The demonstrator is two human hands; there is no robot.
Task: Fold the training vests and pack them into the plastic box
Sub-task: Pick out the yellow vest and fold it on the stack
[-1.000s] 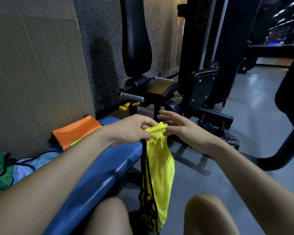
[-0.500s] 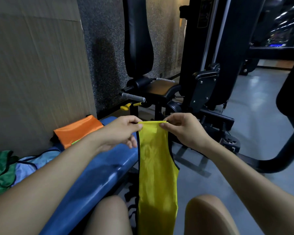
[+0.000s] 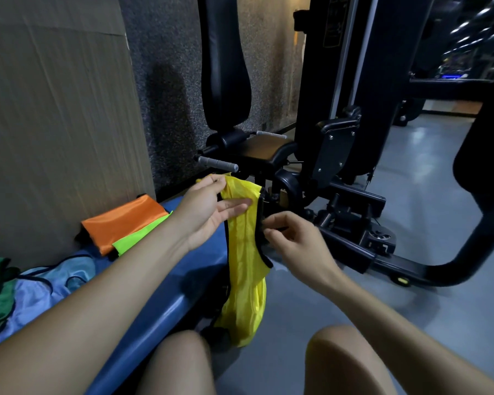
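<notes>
Since earlier, the right hand [image 3: 294,240] is being lowered, pinching the vest [image 3: 244,252] trim; its top is being gripped, left hand [image 3: 211,209] fingers extended, for folding.

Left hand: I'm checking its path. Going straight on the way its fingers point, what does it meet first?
The left hand points right, across the yellow vest; past that cloth it would probably meet the right hand, though depth is unclear.

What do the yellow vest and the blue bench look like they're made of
Yellow vest: thin, glossy synthetic fabric, probably polyester; it hangs limp, wrinkles finely, and has black edging. Blue bench: smooth padded cover, likely vinyl, with a soft sheen along its rounded edge.
</notes>
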